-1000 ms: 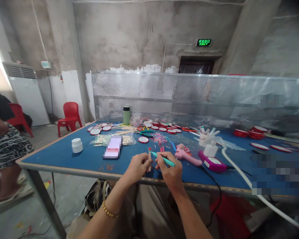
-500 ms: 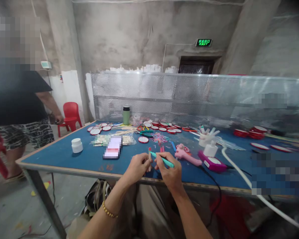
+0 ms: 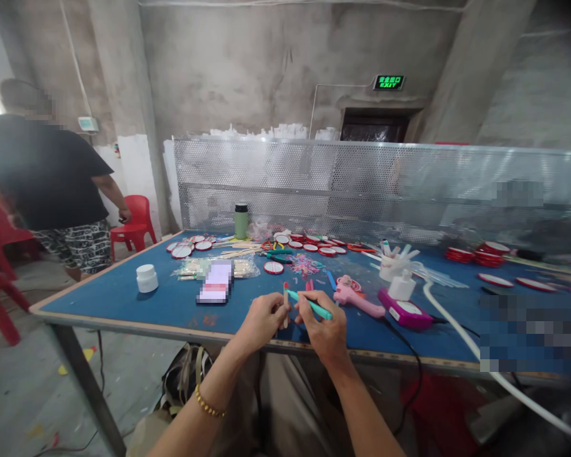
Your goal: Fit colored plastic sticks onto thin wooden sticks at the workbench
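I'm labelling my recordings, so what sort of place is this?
Probably a craft workshop: a blue worktable bears wooden sticks and red-rimmed white discs, with a lit exit sign on the bare concrete wall.

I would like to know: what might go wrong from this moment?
The slim turquoise pen in the right hand points close to the left hand, so a slip might mark it. The narrow red-tipped wooden stick, pinched in the left hand, may twist. The black cord, seemingly from the pink gun-shaped tool, hangs over the edge of the blue table near the right forearm; a snag might drag the tool.
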`<state>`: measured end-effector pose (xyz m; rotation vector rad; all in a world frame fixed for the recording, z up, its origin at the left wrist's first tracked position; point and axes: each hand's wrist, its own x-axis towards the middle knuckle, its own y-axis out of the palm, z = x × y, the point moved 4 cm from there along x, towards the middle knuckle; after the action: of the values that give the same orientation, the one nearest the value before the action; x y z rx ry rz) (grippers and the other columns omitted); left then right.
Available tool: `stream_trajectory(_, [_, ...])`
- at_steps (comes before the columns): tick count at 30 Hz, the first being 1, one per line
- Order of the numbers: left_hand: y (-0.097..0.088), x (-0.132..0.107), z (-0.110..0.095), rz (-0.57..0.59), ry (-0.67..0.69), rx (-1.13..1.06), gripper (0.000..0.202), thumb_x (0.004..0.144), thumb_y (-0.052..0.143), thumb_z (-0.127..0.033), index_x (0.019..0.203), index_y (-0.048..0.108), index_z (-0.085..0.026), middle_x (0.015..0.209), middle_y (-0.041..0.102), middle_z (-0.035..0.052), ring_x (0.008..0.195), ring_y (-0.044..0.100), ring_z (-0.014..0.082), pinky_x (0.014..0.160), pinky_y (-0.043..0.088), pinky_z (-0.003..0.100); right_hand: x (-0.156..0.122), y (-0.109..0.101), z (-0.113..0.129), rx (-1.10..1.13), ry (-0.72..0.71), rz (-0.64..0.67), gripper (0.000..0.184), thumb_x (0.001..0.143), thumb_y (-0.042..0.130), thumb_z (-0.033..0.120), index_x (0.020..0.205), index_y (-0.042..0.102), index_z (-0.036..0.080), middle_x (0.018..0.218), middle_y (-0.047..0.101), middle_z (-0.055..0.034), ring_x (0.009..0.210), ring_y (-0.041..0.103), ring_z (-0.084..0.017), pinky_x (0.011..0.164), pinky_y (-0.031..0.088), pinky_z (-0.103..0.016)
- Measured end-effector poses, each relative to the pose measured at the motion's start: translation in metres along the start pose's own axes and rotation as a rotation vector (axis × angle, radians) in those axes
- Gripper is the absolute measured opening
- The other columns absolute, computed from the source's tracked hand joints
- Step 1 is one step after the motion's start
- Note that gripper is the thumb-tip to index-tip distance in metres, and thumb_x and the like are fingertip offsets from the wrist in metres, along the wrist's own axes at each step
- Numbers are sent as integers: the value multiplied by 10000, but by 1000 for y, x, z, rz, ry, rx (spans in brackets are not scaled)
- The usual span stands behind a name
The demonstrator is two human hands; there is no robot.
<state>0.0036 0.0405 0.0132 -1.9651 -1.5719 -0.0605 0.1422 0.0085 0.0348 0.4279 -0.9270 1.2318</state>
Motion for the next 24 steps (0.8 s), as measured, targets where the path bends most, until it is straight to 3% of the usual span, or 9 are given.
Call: stream_trajectory(24, [0,-1,-3,-5,9,-12,241,852,439,-246,636,514,-172,568,593,-9,516,504,97,548,365,197,1,1,1,-14,-16,27,145,925,556,278,832,629,195,686,662,20,488,619,-104,527,519,-202])
